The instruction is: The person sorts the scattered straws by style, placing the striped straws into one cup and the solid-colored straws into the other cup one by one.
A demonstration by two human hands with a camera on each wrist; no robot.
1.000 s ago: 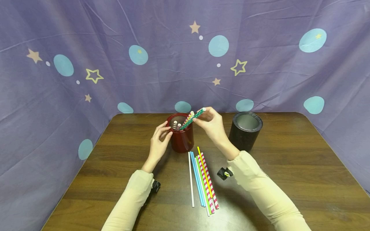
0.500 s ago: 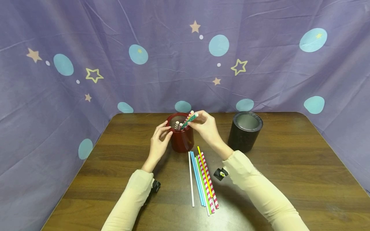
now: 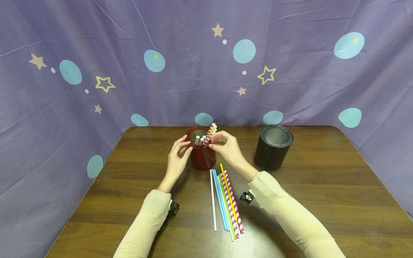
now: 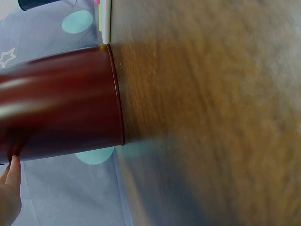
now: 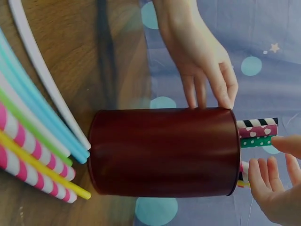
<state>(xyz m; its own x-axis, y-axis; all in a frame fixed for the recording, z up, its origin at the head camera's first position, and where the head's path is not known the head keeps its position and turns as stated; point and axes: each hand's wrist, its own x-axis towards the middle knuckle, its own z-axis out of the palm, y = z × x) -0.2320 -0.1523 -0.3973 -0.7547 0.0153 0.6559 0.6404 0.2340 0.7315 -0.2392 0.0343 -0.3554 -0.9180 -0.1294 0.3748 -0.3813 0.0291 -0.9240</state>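
A dark red cylindrical holder [image 3: 203, 159] stands upright on the table with several paper straws leaning inside. At its left side my left hand [image 3: 175, 163] rests its fingertips and thumb near the rim, fingers mostly straight. My right hand [image 3: 228, 148] is at the right side of the rim, its thumb and fingers apart. In the right wrist view, a green dotted straw [image 5: 256, 141] pokes out of the holder by the right thumb, beside a maroon straw with hearts [image 5: 258, 131] and a black-and-white striped straw [image 5: 257, 123]. Pink-and-yellow patterned straws [image 3: 210, 132] lean beside the right fingers.
In front of the holder lies a row of loose straws: white [image 3: 213, 200], blue [image 3: 221, 199], green, yellow [image 3: 228, 190] and pink-striped [image 3: 239, 224]. A black cylindrical holder [image 3: 272, 154] stands to the right. A purple patterned curtain [image 3: 193, 89] hangs behind the table [image 3: 322, 186].
My right hand has lowered the green dotted straw into the red holder and let it go, moving left and down to the rim. The left hand has stayed in place.
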